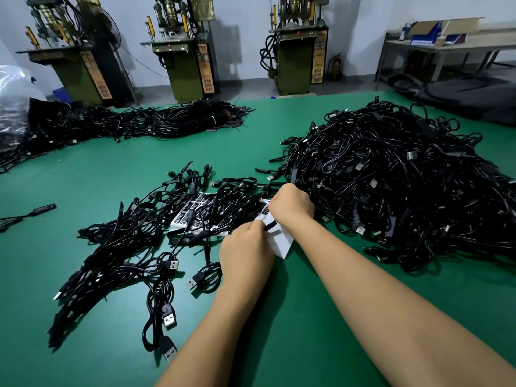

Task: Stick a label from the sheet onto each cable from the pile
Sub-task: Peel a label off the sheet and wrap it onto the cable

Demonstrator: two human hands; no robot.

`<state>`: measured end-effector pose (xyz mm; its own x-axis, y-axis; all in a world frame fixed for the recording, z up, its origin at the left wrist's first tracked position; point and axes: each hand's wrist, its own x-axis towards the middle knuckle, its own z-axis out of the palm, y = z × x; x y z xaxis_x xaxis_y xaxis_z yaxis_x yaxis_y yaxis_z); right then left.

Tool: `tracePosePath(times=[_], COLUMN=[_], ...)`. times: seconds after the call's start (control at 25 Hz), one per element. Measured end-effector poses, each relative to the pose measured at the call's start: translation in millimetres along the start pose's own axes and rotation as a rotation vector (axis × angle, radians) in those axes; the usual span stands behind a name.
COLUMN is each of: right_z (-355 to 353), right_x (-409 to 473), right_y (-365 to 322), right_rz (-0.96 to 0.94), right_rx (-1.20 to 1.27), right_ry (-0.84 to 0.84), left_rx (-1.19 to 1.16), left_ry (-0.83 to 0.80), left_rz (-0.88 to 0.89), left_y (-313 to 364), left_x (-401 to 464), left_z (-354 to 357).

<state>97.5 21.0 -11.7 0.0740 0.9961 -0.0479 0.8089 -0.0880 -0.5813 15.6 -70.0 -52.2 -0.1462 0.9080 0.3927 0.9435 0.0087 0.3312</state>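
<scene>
On the green desk (83, 174) the work looks to be in its early-to-middle stretch. The big pile (405, 177) of unlabelled black cables rises at about 2 o'clock from the hands and takes up most of the right side; judging by its bulk, most of the job is left. A smaller, looser spread of cables (134, 247) lies at 9 to 10 o'clock, probably the finished ones, though no label on them can be made out at this size.

The label sheet (192, 212) lies between the two heaps, at about 11 o'clock from the hands, partly buried under cables; rows of dark labels show on it, so plenty remain to peel. A bare white corner of sheet or backing (282, 241) sticks out under the wrists.

The left hand (245, 252) is curled, pinching a short black cable piece (270, 227) at its fingertips. The right hand (293, 203), just beyond at 1 o'clock, is also curled with fingers bent down over the near edge of the sheet; it seems to be picking at or holding a label, but the fingertips are hidden and I cannot tell what they hold. One cable is thus in hand, its label seemingly not yet wrapped on.

More cable bundles (181, 121) lie far off at 11 o'clock, before green machines (190, 51).
</scene>
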Motion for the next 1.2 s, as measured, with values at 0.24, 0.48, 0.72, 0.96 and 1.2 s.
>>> tracePosePath(times=[0.24,0.48,0.72,0.96,1.2], right_z=[2.9,9.6,13.6,15.6,0.2], right_x=[2.0,6.7,10.9,6.6,-8.7], right_y=[4.0,10.6,11.4,15.9,25.7], right_rz=[-0.101,-0.248,-0.352,-0.429,-0.424], right_rx=[-0.084,-0.175,-0.264,-0.170,0.257], right_ry=[-0.043,-0.003,0.032,0.132,0.231], left_rx=[0.013,0.013,0.000,0.008,0.016], left_ry=[-0.005,-0.030,-0.043,-0.034,-0.032], left_rz=[-0.003,-0.013,-0.012,0.000,0.001], left_y=[-0.7,-0.9,0.2,1.2,-0.4], left_x=[0.9,0.8,0.7,-0.2,-0.6], left_z=[0.7,-0.4,-2.0,-4.3,-4.8])
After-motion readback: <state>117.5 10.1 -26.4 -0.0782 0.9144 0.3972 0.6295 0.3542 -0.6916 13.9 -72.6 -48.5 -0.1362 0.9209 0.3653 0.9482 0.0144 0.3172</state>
